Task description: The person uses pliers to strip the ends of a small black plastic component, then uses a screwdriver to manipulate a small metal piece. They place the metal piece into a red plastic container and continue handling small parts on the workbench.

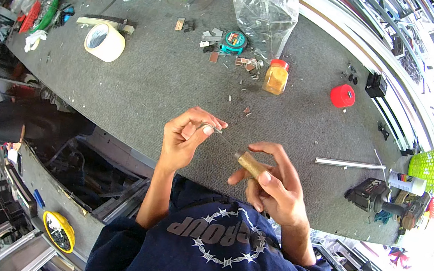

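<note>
Over the near edge of the grey worktable (179, 87), my left hand (181, 140) pinches a small, thin grey piece (211, 128) between thumb and fingertips. What kind of piece it is cannot be made out. My right hand (281, 186) is to its right, its thumb and fingers around a short brownish-gold cylinder (252, 165) with a darker end that points up and left toward the left hand. The two hands are apart. Farther off on the table stands a jar (276, 78) of yellow-brown contents with a red lid.
Beyond the hands are a teal tape measure (234, 42) among small scraps, a tape roll (105, 42), a plastic bag (263, 15) and a red round container (342, 96). At right lie a metal strip (350, 164) and a cordless drill (388, 202). Another person (26, 122) is at left.
</note>
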Demonstrator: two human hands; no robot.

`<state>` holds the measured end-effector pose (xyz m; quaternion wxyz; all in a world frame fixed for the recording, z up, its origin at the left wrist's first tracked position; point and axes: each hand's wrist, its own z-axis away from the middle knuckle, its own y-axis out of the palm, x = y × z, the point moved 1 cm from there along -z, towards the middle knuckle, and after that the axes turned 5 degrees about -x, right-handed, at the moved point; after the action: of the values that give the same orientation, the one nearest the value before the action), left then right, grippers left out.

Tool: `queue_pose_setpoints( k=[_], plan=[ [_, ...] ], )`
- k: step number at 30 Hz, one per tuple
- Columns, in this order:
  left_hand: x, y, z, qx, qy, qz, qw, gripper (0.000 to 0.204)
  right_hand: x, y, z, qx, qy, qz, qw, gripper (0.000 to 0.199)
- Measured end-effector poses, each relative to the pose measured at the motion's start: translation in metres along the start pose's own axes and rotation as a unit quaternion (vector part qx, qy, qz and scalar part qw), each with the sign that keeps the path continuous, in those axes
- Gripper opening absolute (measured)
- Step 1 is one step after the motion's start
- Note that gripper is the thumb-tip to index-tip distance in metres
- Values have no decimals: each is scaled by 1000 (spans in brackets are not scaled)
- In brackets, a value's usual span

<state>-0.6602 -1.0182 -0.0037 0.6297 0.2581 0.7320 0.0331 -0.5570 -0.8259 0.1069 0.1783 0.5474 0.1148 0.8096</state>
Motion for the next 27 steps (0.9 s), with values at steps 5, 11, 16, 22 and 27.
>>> queue_pose_setpoints(
  k=[5,11,16,22,27],
  plan=[
    [-8,0,6,12,6,-68,998,9,11,-9,-2,-52,-128,127,982,31],
    [-11,-8,7,-43,-4,-50,998,7,20,-8,3,-157,-317,141,924,32],
    [-21,-10,12,-53,-32,41,997,7,23,-9,5,-72,-338,171,923,34],
    [-42,5,14,-9,-9,68,998,15,17,1,6,-14,-388,250,887,29],
    [-54,10,12,8,-2,84,996,17,17,6,8,-9,-417,197,887,29]
  ],
)
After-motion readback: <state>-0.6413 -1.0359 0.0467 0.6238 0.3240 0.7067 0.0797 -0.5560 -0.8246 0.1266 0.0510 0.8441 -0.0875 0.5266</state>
